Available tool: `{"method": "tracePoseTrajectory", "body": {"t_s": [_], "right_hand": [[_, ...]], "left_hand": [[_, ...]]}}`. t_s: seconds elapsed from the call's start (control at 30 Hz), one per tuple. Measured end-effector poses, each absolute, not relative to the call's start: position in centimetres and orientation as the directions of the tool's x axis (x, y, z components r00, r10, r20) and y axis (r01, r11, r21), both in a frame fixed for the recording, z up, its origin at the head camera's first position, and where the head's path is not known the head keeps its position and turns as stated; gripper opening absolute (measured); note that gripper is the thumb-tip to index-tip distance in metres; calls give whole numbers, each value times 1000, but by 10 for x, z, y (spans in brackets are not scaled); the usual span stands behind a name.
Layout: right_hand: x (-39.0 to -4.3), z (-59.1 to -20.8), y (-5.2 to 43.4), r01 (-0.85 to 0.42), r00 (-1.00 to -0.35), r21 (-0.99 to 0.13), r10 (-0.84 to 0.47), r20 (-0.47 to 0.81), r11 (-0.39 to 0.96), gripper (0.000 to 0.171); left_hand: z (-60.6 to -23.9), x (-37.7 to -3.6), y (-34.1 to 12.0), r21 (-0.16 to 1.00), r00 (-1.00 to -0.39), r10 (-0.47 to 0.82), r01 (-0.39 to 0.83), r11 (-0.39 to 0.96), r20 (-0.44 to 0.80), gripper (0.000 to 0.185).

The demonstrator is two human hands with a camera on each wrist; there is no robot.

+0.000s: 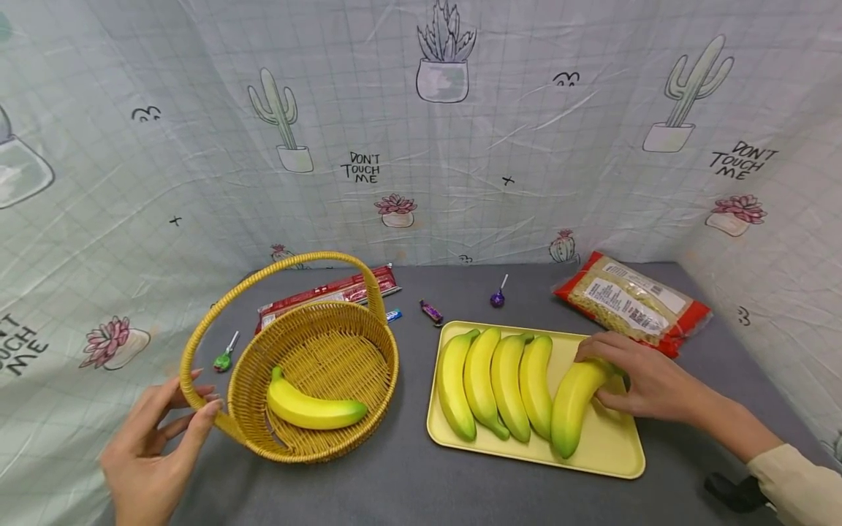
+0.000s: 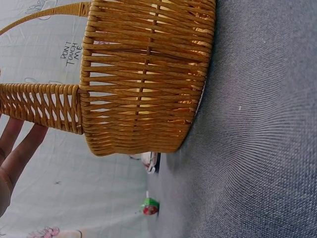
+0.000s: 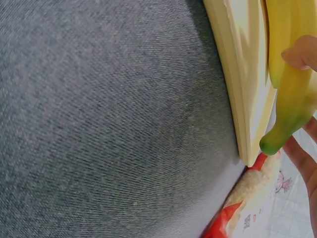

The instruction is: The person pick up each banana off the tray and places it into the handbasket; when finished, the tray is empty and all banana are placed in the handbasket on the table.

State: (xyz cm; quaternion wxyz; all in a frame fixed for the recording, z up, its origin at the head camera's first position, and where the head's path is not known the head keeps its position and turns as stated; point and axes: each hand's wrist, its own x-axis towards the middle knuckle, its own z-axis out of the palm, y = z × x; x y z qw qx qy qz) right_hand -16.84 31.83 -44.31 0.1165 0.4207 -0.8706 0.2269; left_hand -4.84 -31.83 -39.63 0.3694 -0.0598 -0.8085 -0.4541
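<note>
In the head view a yellow wicker basket [image 1: 388, 365] stands at the left with one banana [image 1: 316, 410] inside it. My left hand [image 1: 161, 438] holds the basket's arched handle [image 1: 197, 343] low on its left side; the left wrist view shows fingers [image 2: 22, 148] against the woven handle base [image 2: 42, 106]. At the right, my right hand [image 1: 647, 376] grips a banana [image 1: 574, 409] near its upper end, over the right part of a pale yellow tray [image 1: 612, 453]. Several other bananas [image 1: 483, 380] lie side by side on that tray. In the right wrist view the thumb [image 3: 302, 52] presses on the gripped banana [image 3: 292, 104].
Behind the tray lies a red-edged food bag [image 1: 634, 299]. A purple lollipop [image 1: 497, 298] and a wrapped candy [image 1: 430, 312] lie near the back. Red packets [image 1: 329, 292] sit behind the basket, and a green lollipop [image 1: 224, 359] is left of it. Patterned cloth [image 1: 460, 161] encloses the grey table [image 1: 421, 482].
</note>
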Motion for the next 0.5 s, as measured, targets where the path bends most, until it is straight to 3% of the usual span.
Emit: {"method": "tracePoseTrajectory", "body": {"t_s": [0.5], "right_hand": [[-163, -427, 303, -824, -565, -326, -727, 391, 465, 67]], "left_hand": [[-399, -50, -320, 684, -701, -224, 488, 542, 677, 51]]}}
